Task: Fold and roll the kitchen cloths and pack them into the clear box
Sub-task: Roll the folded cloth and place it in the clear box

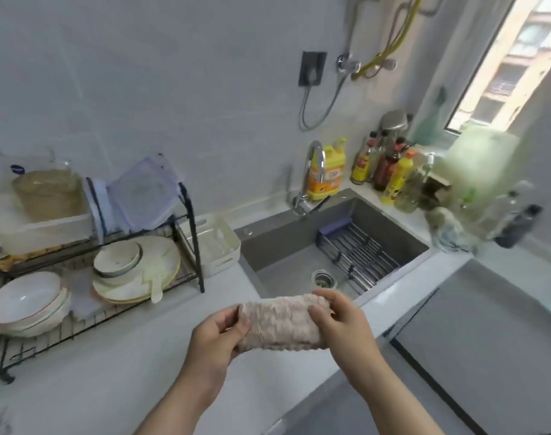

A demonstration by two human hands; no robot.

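Fingers (233,321) of our left hand (216,337) curl round one end of the cloth (280,323), and our right hand (343,324) pinches the other end between thumb and curled fingers. We hold it in the air, over the front of the counter (110,372) and just short of the sink (299,240).

We judge this cloth well along. It is already a short, thick bundle, so the folding looks done and the rolling is done or nearly so. Packing is left, since it is in no box yet.

We cannot see its underside or its ends under our fingers, so we cannot tell whether it is truly rolled or only folded over. A clear tub (48,199) on the rack (191,233) has something beige inside. It may be the box, but it is too blurred to be sure. Beyond the sink, a soft heap (446,230) could be more cloths, though that corner is smeared and we cannot say.
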